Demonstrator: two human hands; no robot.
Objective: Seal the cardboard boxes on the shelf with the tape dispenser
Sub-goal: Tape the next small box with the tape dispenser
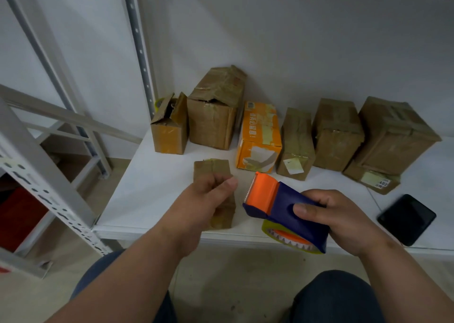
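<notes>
A small brown cardboard box (213, 168) lies near the front of the white shelf (152, 190); my left hand (208, 195) grips it from above, thumb on its right side. My right hand (341, 217) holds a blue and orange tape dispenser (280, 204) just right of that box, orange blade end pointing toward the back. Along the wall stand several more boxes: a small one with open flaps (168, 131), a tall taped one with a torn top (216, 111), an orange printed one (259, 138), and taped brown ones (296, 145), (336, 133), (390, 138).
A black phone (406, 219) lies at the shelf's front right. Grey perforated shelf posts (140, 47) rise at the left, with a second rack (49, 192) and a red item (17, 219) beyond. My knees are below the shelf edge.
</notes>
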